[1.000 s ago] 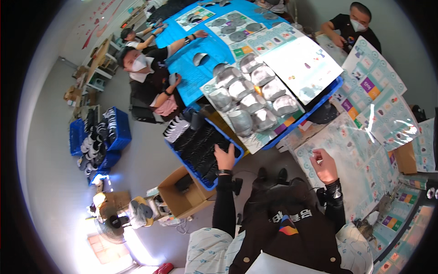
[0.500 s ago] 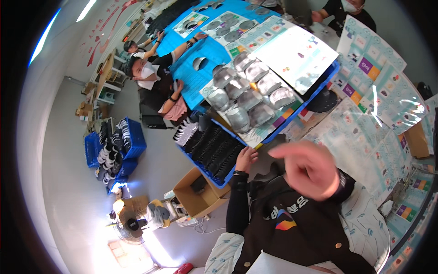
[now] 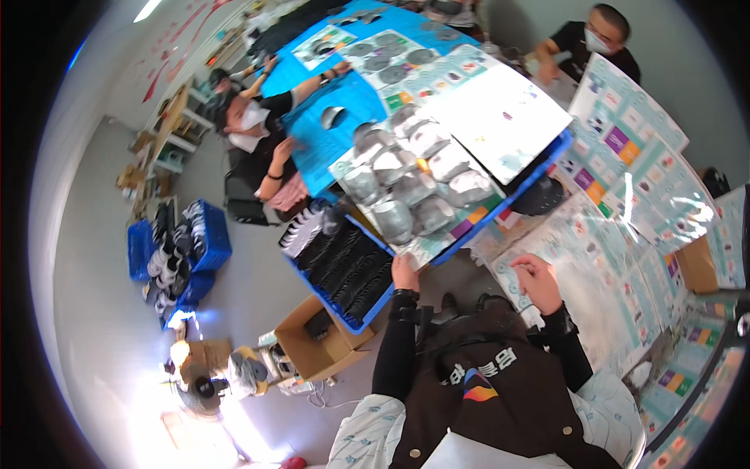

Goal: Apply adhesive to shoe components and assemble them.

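Observation:
My left hand (image 3: 405, 272) is closed at the near corner of a printed sheet (image 3: 422, 252), its fingertips partly hidden at the edge. Several curved grey shell-like pieces (image 3: 414, 187) lie on that sheet in rows. Beside this hand stands a blue crate (image 3: 355, 322) packed with rows of black curved pieces (image 3: 340, 262), with white ones at its far end. My right hand (image 3: 537, 283) is low over a printed, stained work surface (image 3: 586, 289), fingers curled and thumb near them. Whether something small is between them I cannot make out.
A white board (image 3: 508, 117) lies beyond the grey pieces. At left, a person in a mask (image 3: 262, 148) reaches over the blue-covered table (image 3: 320, 141); another person (image 3: 598, 43) is at far right. An open cardboard box (image 3: 320, 344) and stacked blue crates (image 3: 207, 234) stand on the floor.
My right hand has come down from close in front of the camera to the work surface. My left hand stays at the sheet's corner. The view has shifted slightly.

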Action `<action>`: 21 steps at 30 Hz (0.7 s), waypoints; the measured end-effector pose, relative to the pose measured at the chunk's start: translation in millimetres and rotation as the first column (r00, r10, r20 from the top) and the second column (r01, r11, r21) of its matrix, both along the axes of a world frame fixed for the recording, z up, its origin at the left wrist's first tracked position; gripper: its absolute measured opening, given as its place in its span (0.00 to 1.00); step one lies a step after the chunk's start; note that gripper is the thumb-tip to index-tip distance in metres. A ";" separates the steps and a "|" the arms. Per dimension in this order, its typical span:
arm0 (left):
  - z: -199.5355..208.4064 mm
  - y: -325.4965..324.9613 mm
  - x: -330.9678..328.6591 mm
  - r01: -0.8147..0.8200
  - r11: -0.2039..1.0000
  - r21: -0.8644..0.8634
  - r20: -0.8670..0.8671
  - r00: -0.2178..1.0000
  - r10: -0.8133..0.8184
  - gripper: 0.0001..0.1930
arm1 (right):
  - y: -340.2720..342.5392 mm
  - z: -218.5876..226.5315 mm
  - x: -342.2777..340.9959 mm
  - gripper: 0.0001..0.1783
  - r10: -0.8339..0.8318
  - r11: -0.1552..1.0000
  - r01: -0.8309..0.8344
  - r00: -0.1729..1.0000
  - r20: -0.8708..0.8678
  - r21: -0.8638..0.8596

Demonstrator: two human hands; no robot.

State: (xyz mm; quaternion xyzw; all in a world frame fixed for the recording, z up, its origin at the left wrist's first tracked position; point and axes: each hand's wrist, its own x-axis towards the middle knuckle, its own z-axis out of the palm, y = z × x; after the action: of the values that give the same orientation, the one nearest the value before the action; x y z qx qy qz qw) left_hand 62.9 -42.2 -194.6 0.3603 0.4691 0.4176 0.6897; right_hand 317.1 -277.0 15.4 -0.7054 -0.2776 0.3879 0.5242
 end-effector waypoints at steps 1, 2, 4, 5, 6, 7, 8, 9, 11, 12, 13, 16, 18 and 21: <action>-41.3 13.5 -21.3 -0.017 0.998 0.060 0.011 1.000 0.017 0.10 | 2.4 1.4 -0.4 0.08 0.037 0.999 -0.037 0.999 0.008 0.009; -68.3 23.5 -38.0 -0.025 0.993 0.117 0.019 1.000 0.023 0.10 | 4.8 2.2 -0.1 0.07 0.054 0.999 -0.054 0.998 -0.011 0.008; -8.4 3.9 20.8 -0.051 0.950 -0.307 0.319 0.935 0.153 0.12 | -11.1 -9.9 13.7 0.07 -0.011 1.000 0.011 1.000 -0.007 -0.009; 11.4 0.6 26.1 -0.080 0.936 -0.342 0.313 0.930 0.194 0.12 | -9.5 -6.8 12.7 0.07 0.000 1.000 0.000 1.000 0.001 -0.005; 11.5 4.1 20.7 -0.097 0.937 -0.336 0.313 0.927 0.208 0.12 | -6.2 -4.8 11.6 0.07 0.015 1.000 -0.015 1.000 0.000 0.010; 10.3 6.7 16.7 -0.096 0.959 -0.265 0.322 0.929 0.182 0.12 | -4.1 -2.6 10.4 0.07 0.024 0.999 -0.024 1.000 -0.001 0.020; 7.6 8.8 15.0 -0.090 0.976 -0.197 0.328 0.932 0.152 0.12 | 0.8 -1.5 9.6 0.07 0.031 0.999 -0.031 1.000 0.001 0.019; 2.7 13.6 11.8 -0.117 0.990 -0.082 0.228 0.964 0.133 0.11 | 9.7 1.1 6.4 0.07 0.061 0.997 -0.063 0.997 0.052 0.033; -19.1 22.5 -5.4 -0.042 0.976 0.213 -0.125 0.990 0.070 0.09 | 19.3 13.0 -0.5 0.07 0.093 0.995 -0.097 0.990 0.106 0.027; -14.6 23.4 -6.8 0.075 0.929 0.362 -0.279 0.960 0.031 0.06 | 21.6 19.8 -1.8 0.06 0.090 0.996 -0.092 0.990 0.111 0.012; -6.4 27.0 1.9 -0.006 1.000 0.017 0.005 1.000 0.006 0.09 | 20.6 14.2 0.5 0.06 0.081 0.996 -0.084 0.994 0.071 0.041; -5.9 27.3 7.6 -0.066 0.997 0.031 0.117 0.991 0.061 0.10 | 23.5 2.5 -2.7 0.06 0.074 0.995 -0.074 0.997 0.009 0.063; -4.4 24.5 12.2 -0.064 0.998 0.025 0.132 0.989 0.060 0.10 | 21.9 -2.0 -3.5 0.05 0.102 0.993 -0.102 0.995 0.002 0.056; -3.0 25.6 8.1 -0.029 0.998 0.047 0.135 0.991 0.022 0.11 | 19.0 -7.9 -4.0 0.05 0.104 0.994 -0.103 0.994 -0.016 0.035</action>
State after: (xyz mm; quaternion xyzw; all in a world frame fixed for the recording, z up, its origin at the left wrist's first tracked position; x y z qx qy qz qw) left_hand 71.0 -16.7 -197.6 0.3421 0.4155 0.4612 0.7055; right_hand 313.1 -258.0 7.5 -0.6775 -0.3157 0.4160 0.5179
